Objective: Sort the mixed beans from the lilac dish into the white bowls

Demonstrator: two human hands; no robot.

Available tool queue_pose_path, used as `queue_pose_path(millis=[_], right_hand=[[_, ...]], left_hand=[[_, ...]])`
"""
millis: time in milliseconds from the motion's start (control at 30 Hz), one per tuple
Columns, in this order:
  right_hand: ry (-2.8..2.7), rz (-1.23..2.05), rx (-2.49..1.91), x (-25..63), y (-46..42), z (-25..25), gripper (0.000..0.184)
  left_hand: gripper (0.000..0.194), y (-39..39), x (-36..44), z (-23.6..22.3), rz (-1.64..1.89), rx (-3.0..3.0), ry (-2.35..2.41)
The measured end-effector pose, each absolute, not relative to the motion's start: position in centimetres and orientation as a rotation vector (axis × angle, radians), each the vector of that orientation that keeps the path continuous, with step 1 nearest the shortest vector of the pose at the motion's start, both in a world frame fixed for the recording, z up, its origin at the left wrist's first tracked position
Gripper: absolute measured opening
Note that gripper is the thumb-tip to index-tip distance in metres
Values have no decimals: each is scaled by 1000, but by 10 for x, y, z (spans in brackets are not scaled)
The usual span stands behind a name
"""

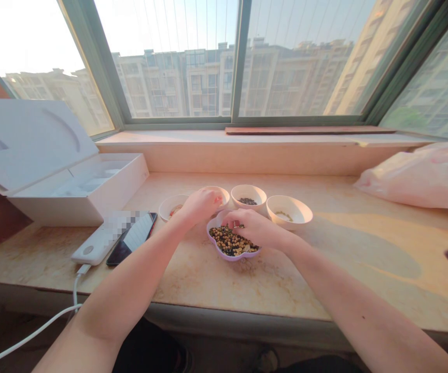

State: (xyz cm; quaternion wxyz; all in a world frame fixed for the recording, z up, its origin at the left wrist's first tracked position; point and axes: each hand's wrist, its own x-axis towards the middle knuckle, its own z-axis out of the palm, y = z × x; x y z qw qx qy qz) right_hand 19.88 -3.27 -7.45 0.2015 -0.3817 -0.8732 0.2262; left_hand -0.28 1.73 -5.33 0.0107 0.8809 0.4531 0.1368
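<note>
A scalloped lilac dish sits on the stone sill, heaped with dark and tan beans, and four white bowls curve behind it (at least three hold a little seed or bean). The right hand dips into the beans with its fingers drawn narrow, while the left hand curls over the second bowl; whether either holds anything, one cannot tell.
</note>
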Motion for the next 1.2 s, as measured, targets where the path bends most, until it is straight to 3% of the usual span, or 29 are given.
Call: queue_pose_path(millis=[233,533,733,900,1100,1200], right_hand=[[-2442,583,-1072,202,-27,-82,35],[-2125,787,-1153,201,-28,-78,18],[-1520,1097,-1139,207,-21,-69,42],[-1319,1304,-1152,211,-23,-60,59],[-1359,1327,-1162,210,-24,-61,52],[-1542,1178,-1241,209,-24,-64,38]], left_hand=[[33,19,-8,-52,481,2587,1590],[33,16,-4,-48,576,2585,1532],[26,6,11,-47,769,2688,1132],[18,1,19,-51,865,2699,1066],[21,1,21,-53,904,2736,1074],[22,2,18,-51,843,2774,1113]])
